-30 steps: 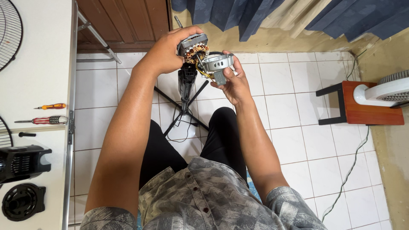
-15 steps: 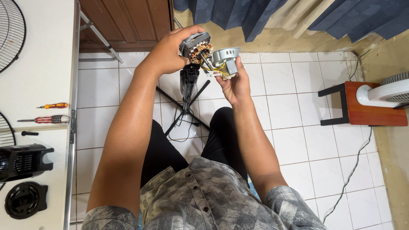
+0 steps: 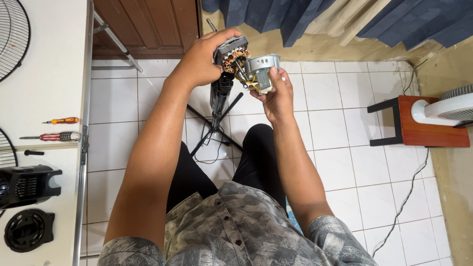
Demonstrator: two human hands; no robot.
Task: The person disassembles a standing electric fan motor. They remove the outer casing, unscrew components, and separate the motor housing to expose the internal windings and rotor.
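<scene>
Motor winding [image 3: 235,55]: showing copper-orange coils in grey metal
Motor cover [image 3: 261,69]: gleaming silver-grey
Wires [image 3: 245,82]: showing yellow
Shirt [image 3: 236,231]: wearing a grey brushstroke pattern
Screwdrivers [image 3: 56,129]: lying orange and red
Curtain [image 3: 315,15]: hanging dark blue
Floor tiles [image 3: 340,123]: showing white

- White tiled floor [image 3: 345,148] with grey grout, evenly lit.
- Dark blue curtain [image 3: 305,15] at 12 o'clock, cream wall base beneath.
- Brown wooden door [image 3: 148,24] at 11 o'clock.
- White bench [image 3: 44,88] at 9 o'clock.
- Red-brown stool [image 3: 423,128] at 3 o'clock, bearing a white fan [image 3: 448,108]; cable [image 3: 404,197] trailing below.
</scene>
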